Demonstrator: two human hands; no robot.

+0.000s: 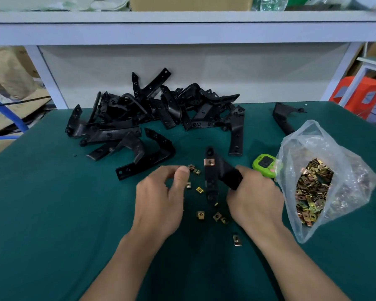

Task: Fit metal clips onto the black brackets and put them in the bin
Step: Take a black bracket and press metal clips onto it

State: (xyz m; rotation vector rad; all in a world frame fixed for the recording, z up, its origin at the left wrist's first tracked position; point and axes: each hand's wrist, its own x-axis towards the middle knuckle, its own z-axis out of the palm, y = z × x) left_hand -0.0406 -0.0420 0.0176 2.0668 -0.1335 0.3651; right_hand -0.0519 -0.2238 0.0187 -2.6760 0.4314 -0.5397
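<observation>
Hidden by hands: the right hand (254, 196) covers the lower end of the held bracket (225, 170); the left hand (161, 196) covers most of the pinched clip (191, 167).
Hard to make out: both hands and the held bracket are blurred, so the hole details on the bracket are unclear.
Partly hidden: a green timer (264, 165) sits behind the right hand and the bag's edge, its display unreadable; a lone bracket (283, 118) at the far right runs behind the bag.
Cut off: the box (191, 3) on the white shelf (182, 20) is cropped by the top edge.
Surface: a bench (52, 213) with a dark green mat.
Room: a white panel behind the bench, cardboard and a blue hose (20, 123) to the left, an orange item (356, 94) to the right.
Left hand: fingers curled, thumb and forefinger pinching the clip just left of the held bracket.
Right hand: wrapped round the held bracket, lifted above the bench centre.
Held bracket: black, bent, with a copper-coloured fitted clip (209, 162) near its top end.
Loose clips (200, 215): brass-coloured, scattered on the mat between and below the hands.
Bag of clips (313, 137): clear plastic, open, on the right.
Pile of brackets (152, 114): black, tangled, at the bench's back.
</observation>
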